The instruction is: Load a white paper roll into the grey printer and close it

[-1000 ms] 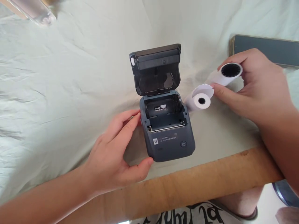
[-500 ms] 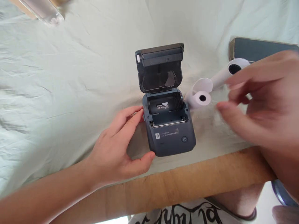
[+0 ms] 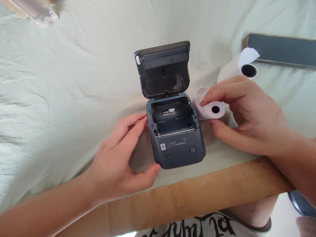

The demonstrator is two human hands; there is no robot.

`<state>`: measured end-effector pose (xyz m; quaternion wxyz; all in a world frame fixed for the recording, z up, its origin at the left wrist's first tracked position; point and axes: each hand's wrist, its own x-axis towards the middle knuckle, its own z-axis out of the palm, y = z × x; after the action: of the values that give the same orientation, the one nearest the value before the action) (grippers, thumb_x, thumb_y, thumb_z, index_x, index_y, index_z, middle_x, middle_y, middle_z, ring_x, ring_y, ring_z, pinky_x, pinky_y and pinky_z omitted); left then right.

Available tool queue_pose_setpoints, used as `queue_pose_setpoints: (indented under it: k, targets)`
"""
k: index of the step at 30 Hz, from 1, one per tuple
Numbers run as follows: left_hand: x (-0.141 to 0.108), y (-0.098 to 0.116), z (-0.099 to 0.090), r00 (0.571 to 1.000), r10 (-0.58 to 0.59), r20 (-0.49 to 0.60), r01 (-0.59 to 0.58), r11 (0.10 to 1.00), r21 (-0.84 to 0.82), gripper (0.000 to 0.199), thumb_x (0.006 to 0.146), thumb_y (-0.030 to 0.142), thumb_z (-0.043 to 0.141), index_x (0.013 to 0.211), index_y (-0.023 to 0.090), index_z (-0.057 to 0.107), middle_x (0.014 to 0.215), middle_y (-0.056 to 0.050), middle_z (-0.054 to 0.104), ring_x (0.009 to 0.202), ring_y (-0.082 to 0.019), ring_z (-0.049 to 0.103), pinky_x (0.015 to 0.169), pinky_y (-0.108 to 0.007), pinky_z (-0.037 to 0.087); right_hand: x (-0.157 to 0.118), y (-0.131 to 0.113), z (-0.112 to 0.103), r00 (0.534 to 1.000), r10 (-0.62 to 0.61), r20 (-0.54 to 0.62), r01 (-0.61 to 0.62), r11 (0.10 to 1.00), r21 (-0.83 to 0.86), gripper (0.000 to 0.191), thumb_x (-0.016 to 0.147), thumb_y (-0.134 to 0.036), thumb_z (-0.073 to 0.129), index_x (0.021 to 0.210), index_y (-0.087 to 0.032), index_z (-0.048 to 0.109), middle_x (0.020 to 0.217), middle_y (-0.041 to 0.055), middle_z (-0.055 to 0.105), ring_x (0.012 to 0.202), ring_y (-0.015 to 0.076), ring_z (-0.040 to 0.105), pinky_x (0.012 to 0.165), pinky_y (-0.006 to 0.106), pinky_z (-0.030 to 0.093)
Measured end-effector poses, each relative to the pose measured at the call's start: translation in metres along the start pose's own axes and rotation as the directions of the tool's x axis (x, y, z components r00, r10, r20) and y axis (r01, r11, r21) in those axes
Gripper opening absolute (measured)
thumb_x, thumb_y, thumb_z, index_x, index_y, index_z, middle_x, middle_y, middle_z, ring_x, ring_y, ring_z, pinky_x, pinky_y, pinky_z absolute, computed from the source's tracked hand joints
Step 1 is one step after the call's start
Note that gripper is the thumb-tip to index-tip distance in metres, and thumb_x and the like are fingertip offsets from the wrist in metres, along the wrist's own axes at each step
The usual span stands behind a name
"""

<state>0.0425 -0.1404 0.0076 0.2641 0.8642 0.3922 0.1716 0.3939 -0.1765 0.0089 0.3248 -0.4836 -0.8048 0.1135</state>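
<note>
A dark label printer [image 3: 179, 151] stands on the cloth with its lid [image 3: 164, 70] raised and its paper bay bare. My left hand [image 3: 123, 154] grips the printer's left side, fingers at the upper edge and thumb at the lower left corner. Just right of the printer lies a small white paper roll [image 3: 206, 110] with a dark core and a loose curled end. My right hand [image 3: 244, 115] has its thumb and fingers closed around this roll. Behind that hand is a larger white roll [image 3: 230, 67], which it does not appear to hold.
A dark phone-like slab [image 3: 281, 49] lies at the upper right. A clear plastic object [image 3: 46, 14] is at the upper left. Pale wrinkled cloth [image 3: 74, 82] covers the table, and a wooden edge [image 3: 192, 194] runs along the front.
My right hand has come left and down and taken hold of the small roll. My left hand keeps its grip on the printer. The view has shifted slightly.
</note>
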Motion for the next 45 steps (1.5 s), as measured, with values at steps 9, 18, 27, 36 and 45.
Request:
queue_pose_setpoints:
  k: [9, 18, 27, 36, 45]
  targets:
    - [0.003, 0.004, 0.001, 1.000, 0.011, -0.004, -0.011, 0.999, -0.033, 0.075, 0.108, 0.052, 0.069, 0.179, 0.029, 0.064, 0.178, -0.014, 0.071, 0.139, -0.035, 0.084, 0.100, -0.040, 0.079, -0.006, 0.012, 0.008, 0.992, 0.113, 0.056, -0.126, 0.930, 0.346, 0.061, 0.106, -0.018, 0.079, 0.157, -0.046, 0.058, 0.128, -0.0029, 0.083, 0.102, 0.0190, 0.086, 0.077, 0.033, 0.074]
    - [0.002, 0.005, -0.001, 1.000, -0.003, 0.011, 0.003, 1.000, -0.020, 0.075, 0.108, 0.052, 0.069, 0.178, 0.026, 0.064, 0.178, -0.016, 0.070, 0.137, -0.035, 0.084, 0.104, -0.042, 0.078, -0.001, 0.009, 0.006, 0.990, 0.131, 0.054, -0.138, 0.978, 0.159, 0.031, 0.106, -0.025, 0.078, 0.134, -0.036, 0.071, 0.121, 0.0000, 0.081, 0.095, 0.0197, 0.080, 0.075, 0.036, 0.068]
    - [0.003, 0.005, 0.001, 1.000, 0.008, -0.003, -0.009, 1.000, -0.028, 0.073, 0.109, 0.055, 0.068, 0.178, 0.029, 0.064, 0.177, -0.014, 0.071, 0.138, -0.035, 0.084, 0.108, -0.042, 0.077, -0.002, 0.011, 0.008, 0.983, 0.177, 0.045, -0.183, 0.956, 0.232, 0.039, 0.102, -0.025, 0.080, 0.136, -0.039, 0.068, 0.121, -0.0029, 0.084, 0.096, 0.0217, 0.083, 0.076, 0.040, 0.068]
    - [0.002, 0.002, 0.001, 1.000, 0.011, -0.004, -0.011, 0.999, -0.031, 0.075, 0.107, 0.052, 0.070, 0.178, 0.028, 0.064, 0.177, -0.014, 0.070, 0.138, -0.034, 0.084, 0.098, -0.038, 0.079, -0.002, 0.010, 0.007, 0.982, 0.181, 0.053, -0.188, 0.954, 0.233, 0.037, 0.103, -0.025, 0.081, 0.135, -0.037, 0.066, 0.119, -0.0032, 0.086, 0.095, 0.0216, 0.084, 0.073, 0.038, 0.066]
    - [0.000, -0.002, -0.001, 0.999, -0.030, 0.044, 0.033, 0.998, -0.056, 0.085, 0.102, 0.056, 0.080, 0.182, 0.032, 0.062, 0.180, -0.014, 0.066, 0.128, -0.035, 0.082, 0.094, -0.045, 0.079, -0.002, 0.021, 0.011, 0.998, 0.052, 0.018, -0.053, 0.997, 0.054, 0.053, 0.100, -0.025, 0.084, 0.149, -0.037, 0.070, 0.145, 0.0066, 0.079, 0.137, 0.0320, 0.077, 0.111, 0.052, 0.072]
